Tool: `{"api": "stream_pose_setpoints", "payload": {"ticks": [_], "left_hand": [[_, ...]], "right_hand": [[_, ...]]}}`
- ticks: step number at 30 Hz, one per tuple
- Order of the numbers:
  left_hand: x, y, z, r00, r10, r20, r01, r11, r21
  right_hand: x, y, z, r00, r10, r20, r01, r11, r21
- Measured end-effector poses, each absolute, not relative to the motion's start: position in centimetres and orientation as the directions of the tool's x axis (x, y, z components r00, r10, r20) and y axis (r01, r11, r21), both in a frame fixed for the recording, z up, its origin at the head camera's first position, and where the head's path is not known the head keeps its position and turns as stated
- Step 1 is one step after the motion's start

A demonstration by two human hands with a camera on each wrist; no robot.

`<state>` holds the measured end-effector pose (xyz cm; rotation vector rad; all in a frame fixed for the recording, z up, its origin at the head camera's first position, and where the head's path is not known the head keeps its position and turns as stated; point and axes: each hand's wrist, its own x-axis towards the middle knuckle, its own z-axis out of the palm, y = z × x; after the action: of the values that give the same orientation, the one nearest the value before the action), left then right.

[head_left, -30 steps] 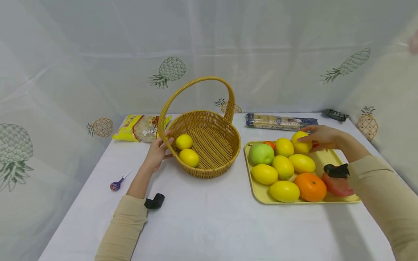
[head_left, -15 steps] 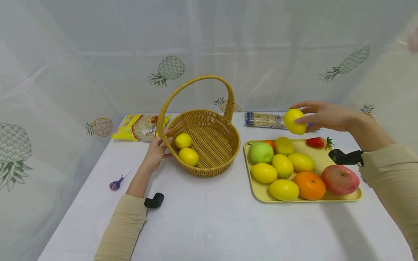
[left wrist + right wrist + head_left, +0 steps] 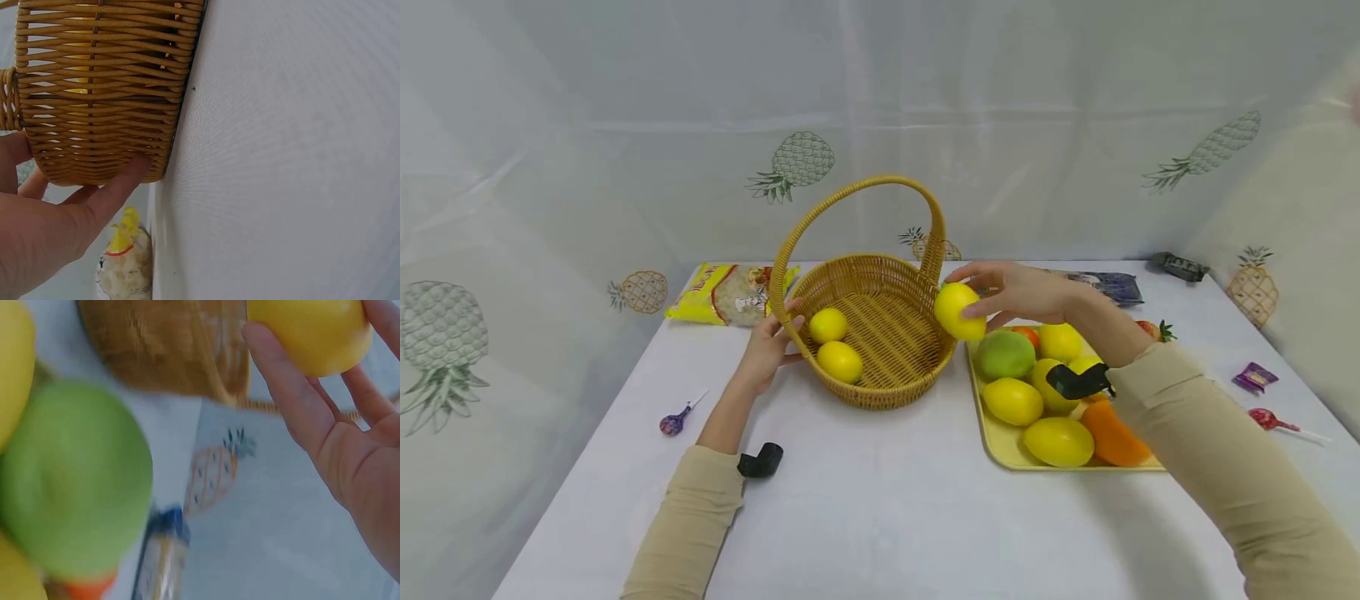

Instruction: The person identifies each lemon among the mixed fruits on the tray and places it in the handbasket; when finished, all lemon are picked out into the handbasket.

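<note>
A yellow lemon point(image 3: 959, 312) is held in the fingers of my right hand point(image 3: 1018, 292), raised by the right rim of the wicker basket point(image 3: 880, 397). In the right wrist view, the thumb and fingers pinch this lemon from its sides. My left hand point(image 3: 765, 354) rests against the basket's left side near the handle base. The left wrist view shows its fingers point(image 3: 119, 184) spread along the outer weave. Two lemons, one behind point(image 3: 828, 325) and one in front point(image 3: 840, 362), lie inside the basket at its left.
Right of the basket, a yellow tray point(image 3: 1000, 450) bears several lemons, a green apple point(image 3: 1004, 356) and an orange point(image 3: 1112, 435); my right arm covers part of it. A yellow snack bag point(image 3: 730, 296) lies back left, a lollipop point(image 3: 673, 423) nearer. Right are candies, including a purple one point(image 3: 1255, 377).
My right hand has lifted a lemon from the back of the tray and carried it left to the basket's right rim. The left hand stays at the basket's side.
</note>
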<state>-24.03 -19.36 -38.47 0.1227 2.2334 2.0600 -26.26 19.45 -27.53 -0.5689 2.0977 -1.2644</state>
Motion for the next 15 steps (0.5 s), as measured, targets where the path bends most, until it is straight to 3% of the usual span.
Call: {"api": "stream_pose_setpoints", "payload": {"ticks": [6,10,15], "left_hand": [[-24.0,-19.3,-38.6,-0.992,0.126,-0.009,0.0,0.076,0.997],[-24.0,-19.3,-38.6,-0.991,0.136,-0.009,0.002,0.074,0.997],[-24.0,-19.3,-38.5,-0.99,0.138,-0.015,-0.006,0.061,0.998]], "right_hand": [[-26.3,13.7,-29.8,-0.64,-0.709,-0.295,-0.005,0.389,-0.921],[-26.0,10.4,-31.3,-0.592,-0.73,-0.342,0.011,0.417,-0.909],[-25.9,7.6,-32.7,-0.576,-0.733,-0.363,-0.011,0.45,-0.893]]}}
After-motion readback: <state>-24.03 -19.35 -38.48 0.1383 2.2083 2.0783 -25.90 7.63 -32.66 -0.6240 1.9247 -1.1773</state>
